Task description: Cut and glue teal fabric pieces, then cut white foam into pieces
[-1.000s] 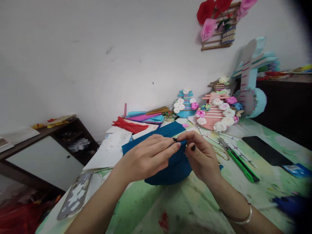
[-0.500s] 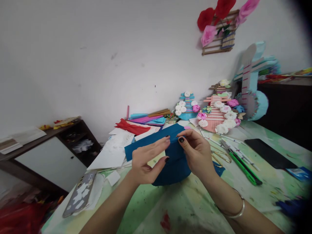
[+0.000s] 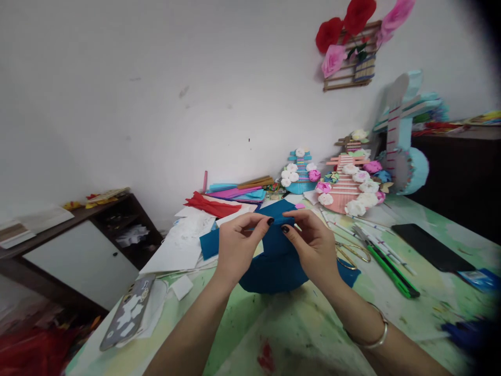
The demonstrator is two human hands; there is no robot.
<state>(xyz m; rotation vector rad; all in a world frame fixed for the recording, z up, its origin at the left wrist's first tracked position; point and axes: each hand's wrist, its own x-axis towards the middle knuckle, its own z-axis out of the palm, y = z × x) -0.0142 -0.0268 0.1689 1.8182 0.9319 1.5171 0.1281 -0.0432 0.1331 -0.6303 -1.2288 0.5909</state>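
A dark blue piece (image 3: 276, 271), which looks like paper-covered card with a rounded lower edge, stands between my hands over the table. My left hand (image 3: 240, 243) pinches its upper part, thumb and fingertips together. Close beside it, my right hand (image 3: 313, 243) grips the same upper part between thumb and fingers. The fingers partly hide the edge being held. Behind my hands lies a flat dark blue paper sheet (image 3: 209, 244). Just right of my right hand are gold-handled scissors (image 3: 354, 253) and a small blue paper scrap (image 3: 349, 272).
On the right lie a green utility knife (image 3: 395, 271), striped paper sticks (image 3: 395, 256) and a black phone (image 3: 432, 246). A grey phone (image 3: 129, 313) lies at the left edge. Coloured paper (image 3: 235, 192) and flower-decorated crafts (image 3: 346, 183) line the wall side.
My left hand has closed from a spread position into a pinch at the blue piece's top. My right hand has shifted slightly and keeps its grip.
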